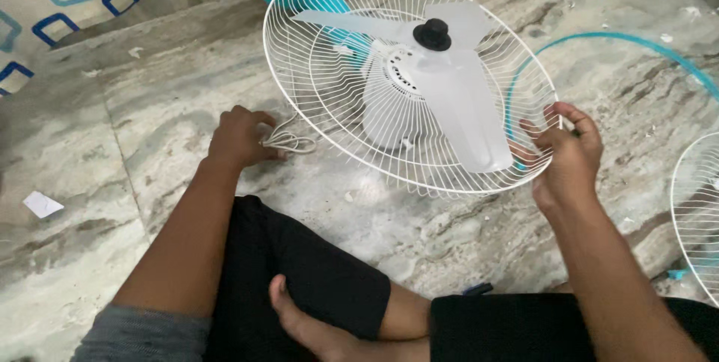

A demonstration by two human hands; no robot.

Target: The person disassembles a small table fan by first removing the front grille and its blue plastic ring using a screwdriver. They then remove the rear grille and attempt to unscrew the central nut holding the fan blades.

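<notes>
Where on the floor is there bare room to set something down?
Bare marble lies left of the left hand, up to the paper scrap, and between the fan guard and the knees. Right of the right hand is crowded: teal ring, second guard.

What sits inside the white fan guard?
Inside the white fan guard: three translucent blades and a black hub cap. The motor housing behind shows only partly, through wires.

White grille (329, 100), clear blades (464, 107), black cap (432, 34); right of it a teal ring (636, 40); grey-veined floor (150, 107).
</notes>
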